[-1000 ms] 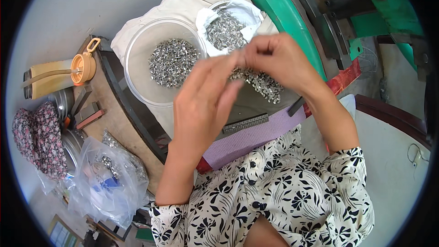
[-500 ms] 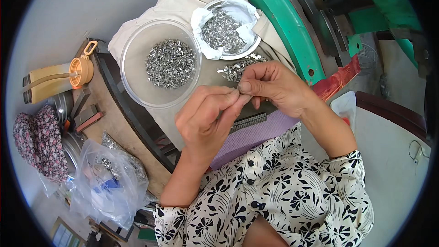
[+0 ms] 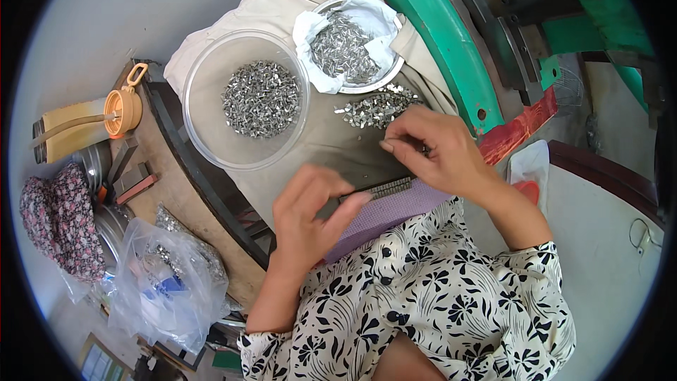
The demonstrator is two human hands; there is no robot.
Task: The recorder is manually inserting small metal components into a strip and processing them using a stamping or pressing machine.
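I take the clear plastic bowl point(image 3: 243, 99) as my landmark. Right of it, open cloth point(image 3: 324, 141) gives passage, narrowed by a loose heap of metal pieces point(image 3: 377, 107) and the metal dish point(image 3: 356, 42) beyond. Farther right, the green machine frame point(image 3: 444, 56) blocks me; left, an orange-capped bottle point(image 3: 84, 123).

clear round plastic bowl point(image 3: 211, 141) of silvery metal bits, left of green machine frame point(image 3: 451, 63) | white-papered round metal dish point(image 3: 367, 21), silver pieces | beige cloth point(image 3: 317, 134) | purple mesh pad point(image 3: 384, 215) | black-and-white floral blouse point(image 3: 437, 303) | orange-capped yellow bottle point(image 3: 84, 127) far left | dark pink-flowered fabric hat point(image 3: 60, 219)
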